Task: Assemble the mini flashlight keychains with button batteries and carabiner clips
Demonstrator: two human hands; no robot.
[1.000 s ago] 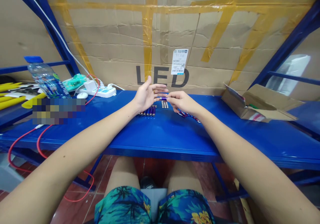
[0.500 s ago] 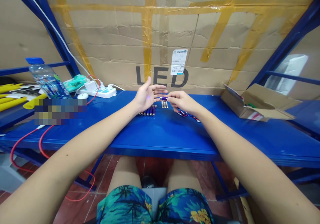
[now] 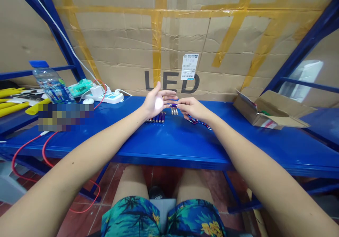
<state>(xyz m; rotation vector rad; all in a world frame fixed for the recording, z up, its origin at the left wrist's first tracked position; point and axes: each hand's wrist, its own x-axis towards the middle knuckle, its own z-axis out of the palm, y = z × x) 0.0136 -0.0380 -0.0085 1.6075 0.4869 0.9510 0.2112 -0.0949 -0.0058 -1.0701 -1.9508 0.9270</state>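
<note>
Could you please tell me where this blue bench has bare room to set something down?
Bare: the bench along its near edge, and the stretch before the cardboard box. Crowded: centre back, around the torch row, the left hand, and the right hand gripping a torch.

One small purple torch (image 3: 173, 105), perhaps six torches (image 3: 156, 118) in a row, one water bottle (image 3: 51, 85), one power strip (image 3: 106, 96), one cardboard box (image 3: 272, 111)

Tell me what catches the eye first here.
A bright white spot of light glows on the open left hand, facing the small purple torch pinched in the right hand, mid-table. Behind them, black LED lettering marks the taped cardboard wall; a row of small purple cylinders lies on the blue table under the left hand.
</note>
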